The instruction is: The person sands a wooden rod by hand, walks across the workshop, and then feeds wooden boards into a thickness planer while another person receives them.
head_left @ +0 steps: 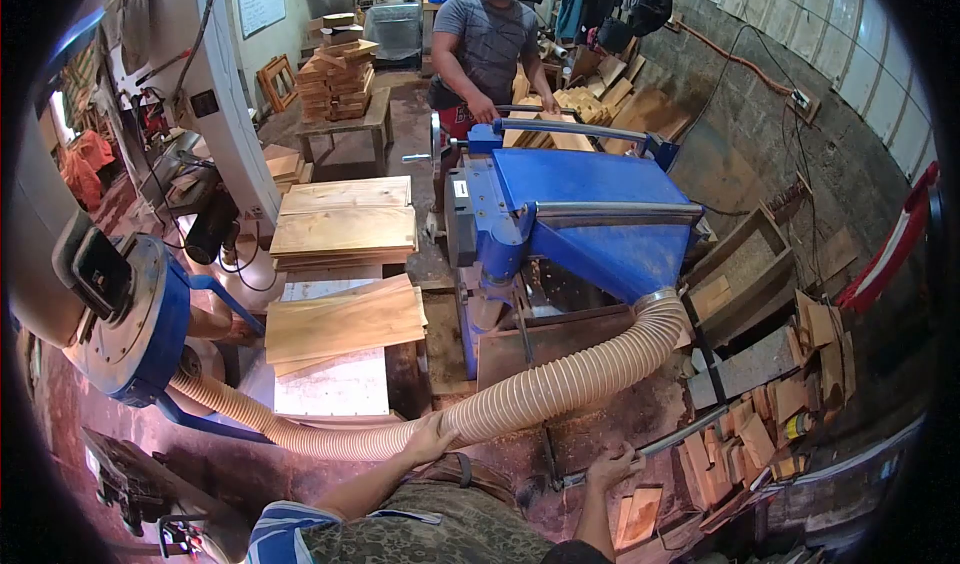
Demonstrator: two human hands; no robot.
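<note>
A ribbed, tan flexible hose (560, 389) runs from the blue dust hood (625, 249) of a thickness planer (590, 177) round to the blue dust collector (150, 329) at the left. My left hand (430, 438) is closed on the lower stretch of this hose, just in front of my body. Low at the right, my right hand (612, 464) is held out palm up, its fingers loosely curled and apart. Close beside it runs a metal bar (685, 431), which overlaps the hand in this view.
Flat boards (345, 319) are stacked on a white-topped table (330, 389) left of the planer. A person (487, 49) stands at the planer's far end, hands near boards there. Wood offcuts (745, 439) line the right side. More pieces (335, 82) are piled on a far bench.
</note>
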